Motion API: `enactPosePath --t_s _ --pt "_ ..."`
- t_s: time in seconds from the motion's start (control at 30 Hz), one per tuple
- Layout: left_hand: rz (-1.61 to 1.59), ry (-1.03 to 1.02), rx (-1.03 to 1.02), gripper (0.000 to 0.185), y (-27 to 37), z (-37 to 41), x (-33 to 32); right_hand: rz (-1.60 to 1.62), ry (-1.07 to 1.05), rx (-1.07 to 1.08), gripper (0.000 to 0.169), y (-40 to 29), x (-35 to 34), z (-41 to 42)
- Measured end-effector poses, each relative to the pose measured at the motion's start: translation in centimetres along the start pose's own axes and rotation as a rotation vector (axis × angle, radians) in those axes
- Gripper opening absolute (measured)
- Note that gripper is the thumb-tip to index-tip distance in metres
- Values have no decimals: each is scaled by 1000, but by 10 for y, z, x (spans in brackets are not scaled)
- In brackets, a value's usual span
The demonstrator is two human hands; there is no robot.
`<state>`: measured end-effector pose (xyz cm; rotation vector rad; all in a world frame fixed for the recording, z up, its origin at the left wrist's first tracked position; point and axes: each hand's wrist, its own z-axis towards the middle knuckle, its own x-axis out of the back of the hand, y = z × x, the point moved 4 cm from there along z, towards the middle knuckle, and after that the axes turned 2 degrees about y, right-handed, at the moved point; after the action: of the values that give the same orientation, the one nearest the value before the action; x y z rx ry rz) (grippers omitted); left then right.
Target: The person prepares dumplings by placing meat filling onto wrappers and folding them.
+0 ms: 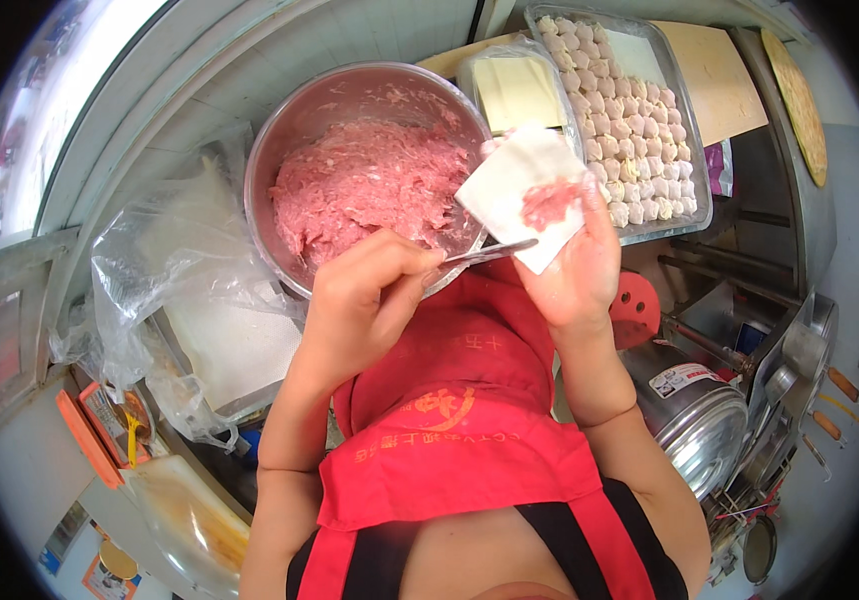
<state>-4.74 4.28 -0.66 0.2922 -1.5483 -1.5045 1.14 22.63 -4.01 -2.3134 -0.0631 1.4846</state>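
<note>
My left hand [377, 289] grips a narrow metal spreader [485, 253] between thumb and fingers, over the near rim of a large steel bowl [253, 180]. Pink minced meat [369, 180] fills much of that bowl. A pale square dough wrapper [512, 176] lies across the fingers of my right hand [583, 270], with a smear of minced meat [549, 204] on it. The spreader's tip touches or nearly touches the wrapper's lower edge. Behind my right hand stand a stack of square wrappers [515, 90] in plastic and a metal tray [702, 172] with rows of small filled dumplings [635, 135].
Left of the bowl, clear plastic bags [166, 240] cover part of a white-lined tray [234, 345]. An orange container [88, 439] is at the lower left. A lidded steel pot [699, 420] and hanging ladles [804, 349] are at the right, below a wooden board [714, 82].
</note>
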Motion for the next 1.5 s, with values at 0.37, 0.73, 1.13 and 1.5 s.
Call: enactPosePath --t_s 0.37,0.73,1.13,1.5 --pt "553 95 123 18 -16 3 3 270 -55 141 49 -34 50 -7" --pt "31 114 195 22 2 -1 3 175 14 25 52 -7 34 -10" --pt "249 150 -300 12 11 1 -9 267 -124 -15 57 -10 23 -2" --pt "498 214 -389 12 30 12 -7 294 -230 -241 26 25 25 -12"
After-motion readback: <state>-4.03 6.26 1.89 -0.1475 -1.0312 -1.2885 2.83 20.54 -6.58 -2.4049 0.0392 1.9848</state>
